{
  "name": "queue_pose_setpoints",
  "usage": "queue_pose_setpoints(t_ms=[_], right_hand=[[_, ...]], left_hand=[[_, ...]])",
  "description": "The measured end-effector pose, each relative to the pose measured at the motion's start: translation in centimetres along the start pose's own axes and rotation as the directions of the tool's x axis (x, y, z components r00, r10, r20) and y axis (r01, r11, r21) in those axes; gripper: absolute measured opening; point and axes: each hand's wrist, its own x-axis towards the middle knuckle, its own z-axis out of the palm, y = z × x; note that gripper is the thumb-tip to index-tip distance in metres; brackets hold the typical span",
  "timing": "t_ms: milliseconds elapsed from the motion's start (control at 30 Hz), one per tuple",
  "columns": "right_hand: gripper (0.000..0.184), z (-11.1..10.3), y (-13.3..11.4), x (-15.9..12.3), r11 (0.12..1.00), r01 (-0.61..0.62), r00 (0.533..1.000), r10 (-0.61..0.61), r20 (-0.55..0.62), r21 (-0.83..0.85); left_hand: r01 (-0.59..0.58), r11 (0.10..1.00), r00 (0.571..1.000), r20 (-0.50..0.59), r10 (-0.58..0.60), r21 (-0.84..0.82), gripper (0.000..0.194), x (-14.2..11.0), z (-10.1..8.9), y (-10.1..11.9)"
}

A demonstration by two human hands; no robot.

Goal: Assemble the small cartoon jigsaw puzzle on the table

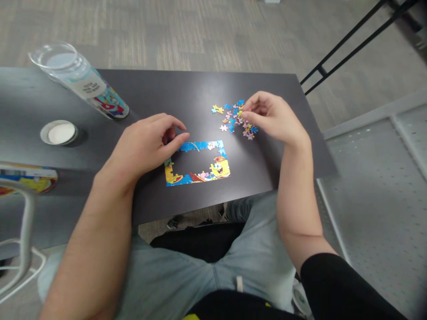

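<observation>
Blue-and-yellow, our border [200, 177] at twelve o'clock could split if our left hand [147, 141], loosely parted at its ten o'clock, slips, and pieces [231, 121] at its one o'clock scatter if our right hand [271, 114], pinched narrow on we cannot tell what, knocks them.

A flat, hollow puzzle border [199, 177] lies near colourful loose pieces [231, 121].

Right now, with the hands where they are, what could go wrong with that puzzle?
The left hand reaches over a corner of the joined puzzle border, so a small nudge might shift it or pull pieces apart. The loose pieces lie in a jumble at the fingertips of the right hand; a careless sweep could scatter them, perhaps off the table.
</observation>
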Motion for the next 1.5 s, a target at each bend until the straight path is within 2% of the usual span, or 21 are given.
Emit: queue_pose_setpoints(t_ms=[67,100,233,300,433,667,833,967,1067,1200,1367,1500], right_hand=[[0.025,1.1,-1.8,-0.3,0.994,0.031,0.985,-0.048,0.163,0.105],[0.027,1.8,-2.7,-0.3,0.987,0.051,0.963,-0.088,0.253,0.151],[0.019,4.1,-4.6,-0.2,0.971,0.105,0.842,-0.203,0.499,0.216],[0.020,4.8,-4.7,-0.2,0.970,0.060,0.807,-0.186,0.561,0.234],[0.023,5.2,-4.5,-0.3,0.969,-0.046,0.773,-0.119,0.623,0.242],[0.020,4.9,-5.3,-0.3,0.990,-0.002,0.710,-0.095,0.697,0.138],[0.013,5.1,-5.3,-0.1,0.989,0.031,0.718,-0.125,0.685,0.147],[0.007,5.4,-5.3,-0.3,0.987,-0.022,0.747,-0.091,0.658,0.162],[0.011,5.6,-5.3,-0.4,0.977,-0.085,0.777,-0.059,0.626,0.197],[0.022,5.9,-4.9,-0.5,0.948,-0.108,0.790,-0.101,0.604,0.301],[0.042,6.2,-4.4,-0.4,0.907,-0.161,0.787,-0.120,0.605,0.390],[0.042,6.5,-4.3,-0.2,0.879,-0.138,0.796,-0.176,0.580,0.457]], left_hand=[[-0.007,1.000,1.000,-0.006,0.007,-0.006,0.031,-0.1,0.1,0.0],[-0.011,1.000,1.000,-0.012,0.010,-0.009,0.030,-0.1,0.2,0.0],[-0.021,1.000,0.999,-0.027,0.020,-0.014,0.030,-0.2,0.4,-0.2],[-0.030,1.000,0.999,-0.018,0.030,-0.006,0.029,-0.2,0.5,-0.3],[-0.020,1.000,1.000,0.002,0.020,0.005,0.030,-0.2,0.3,-0.1],[-0.002,1.000,1.000,0.026,0.002,0.004,0.039,-0.1,0.1,0.5],[-0.001,1.000,0.999,0.052,0.002,-0.018,0.039,-0.1,-0.2,1.2],[-0.013,0.998,0.997,0.070,0.017,-0.063,0.041,-0.1,-0.5,1.6],[-0.017,0.981,0.997,0.067,0.031,-0.192,0.046,-0.3,-0.3,1.8],[-0.008,0.945,0.995,0.091,0.040,-0.326,0.055,-0.6,0.0,2.5],[0.006,0.931,0.993,0.108,0.036,-0.366,0.063,-0.5,0.3,3.2],[0.006,0.927,0.993,0.112,0.039,-0.375,0.064,-0.5,0.5,3.1]])
